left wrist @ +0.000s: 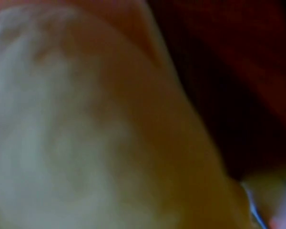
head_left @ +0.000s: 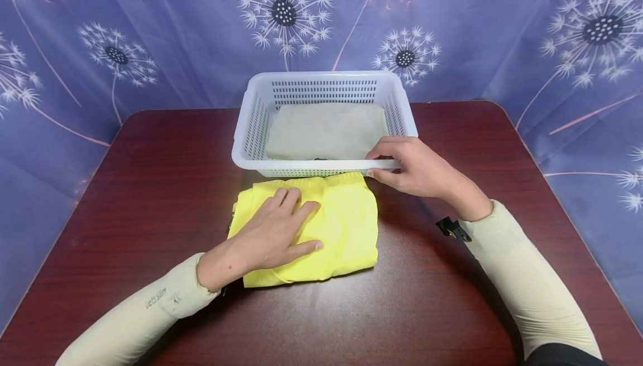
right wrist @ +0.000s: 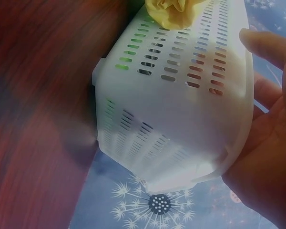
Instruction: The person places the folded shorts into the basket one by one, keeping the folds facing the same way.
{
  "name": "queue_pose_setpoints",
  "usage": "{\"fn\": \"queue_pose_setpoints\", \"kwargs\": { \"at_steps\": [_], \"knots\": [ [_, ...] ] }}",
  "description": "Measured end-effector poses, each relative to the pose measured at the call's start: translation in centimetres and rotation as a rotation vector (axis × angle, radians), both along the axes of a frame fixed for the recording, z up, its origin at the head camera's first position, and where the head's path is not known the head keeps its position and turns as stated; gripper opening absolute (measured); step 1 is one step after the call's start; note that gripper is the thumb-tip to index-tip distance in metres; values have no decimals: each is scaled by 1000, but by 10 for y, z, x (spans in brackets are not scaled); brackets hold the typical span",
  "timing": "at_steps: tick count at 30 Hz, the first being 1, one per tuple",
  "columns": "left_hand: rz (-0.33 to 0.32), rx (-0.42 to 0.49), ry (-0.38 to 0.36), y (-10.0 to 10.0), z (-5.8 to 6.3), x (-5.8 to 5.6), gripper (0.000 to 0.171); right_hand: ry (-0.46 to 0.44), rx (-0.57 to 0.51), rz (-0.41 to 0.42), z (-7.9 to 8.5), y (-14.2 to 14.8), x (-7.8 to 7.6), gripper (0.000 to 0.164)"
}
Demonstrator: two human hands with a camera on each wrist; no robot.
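Observation:
A folded yellow garment (head_left: 346, 226) lies on the table in front of a white plastic basket (head_left: 321, 76). My left hand (head_left: 273, 232) rests on the garment's left half, its fingers spread and nearly straight. With my right hand (head_left: 417, 168) I grip the basket's near rim close to its right corner, fingers inside and thumb outside. The right wrist view shows that hand (right wrist: 271, 129) at the rim of the slotted basket (right wrist: 171, 105), with a bit of yellow cloth (right wrist: 174, 14) against its side. Folded beige cloth (head_left: 326, 129) fills the basket's floor. The left wrist view is a blur, mostly pale sleeve (left wrist: 62, 143).
The dark red wooden table (head_left: 166, 187) extends on both sides of the basket. Behind and beside it hangs a blue curtain (head_left: 191, 20) with dandelion prints. A small black device (head_left: 454, 229) sits at the right wrist. Pale sleeves (head_left: 527, 277) cover both forearms.

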State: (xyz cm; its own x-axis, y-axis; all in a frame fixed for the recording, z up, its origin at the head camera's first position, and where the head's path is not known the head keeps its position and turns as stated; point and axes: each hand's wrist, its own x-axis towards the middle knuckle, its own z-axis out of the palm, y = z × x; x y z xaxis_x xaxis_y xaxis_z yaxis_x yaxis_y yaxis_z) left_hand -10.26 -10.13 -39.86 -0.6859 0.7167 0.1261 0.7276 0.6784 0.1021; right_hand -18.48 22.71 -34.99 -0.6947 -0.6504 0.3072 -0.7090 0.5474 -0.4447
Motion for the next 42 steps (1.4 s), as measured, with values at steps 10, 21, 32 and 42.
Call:
{"fn": "queue_pose_setpoints", "kwargs": {
  "at_steps": [10,21,32,42],
  "knots": [
    [-2,26,-69,-7,7,0,66,9,1,13,1,-1,0,12],
    [38,238,-45,-26,9,-8,35,38,-1,-9,6,3,6,15],
    [107,311,-13,-42,26,-13,28,37,-58,-14,13,7,18,16],
    [171,340,-30,-53,29,-12,28,61,-78,-8,15,9,26,17]
  ]
}}
